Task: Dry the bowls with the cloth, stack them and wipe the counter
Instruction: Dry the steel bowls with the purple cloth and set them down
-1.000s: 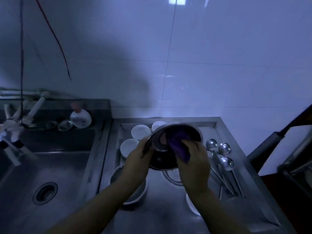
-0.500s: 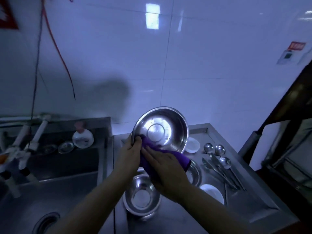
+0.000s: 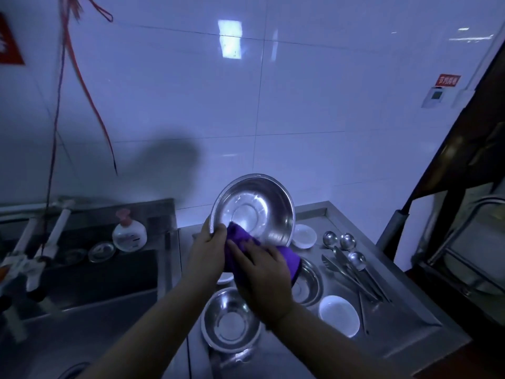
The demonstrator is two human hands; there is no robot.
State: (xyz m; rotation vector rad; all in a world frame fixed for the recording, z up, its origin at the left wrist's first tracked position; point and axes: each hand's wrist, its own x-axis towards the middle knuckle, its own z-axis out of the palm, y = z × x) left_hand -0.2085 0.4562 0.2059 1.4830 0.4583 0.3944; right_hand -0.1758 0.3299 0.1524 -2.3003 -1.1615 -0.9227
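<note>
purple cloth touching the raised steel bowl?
Touching. Head view: the purple cloth lies over the raised steel bowl's lower rim, pressed there by the right hand.

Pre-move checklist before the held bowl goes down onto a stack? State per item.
1. Left hand grips the rim of the big steel bowl: ok.
2. Right hand holds the purple cloth against the bowl: ok.
3. Bowl inside dry: cannot tell, glare on the metal.
4. Bowl outside dry: cannot tell, it faces away.
5. Landing spot: steel bowl on counter sits upright below the hands: ok.
6. Path clear of the spoons: ok, they lie off to the right.
</note>
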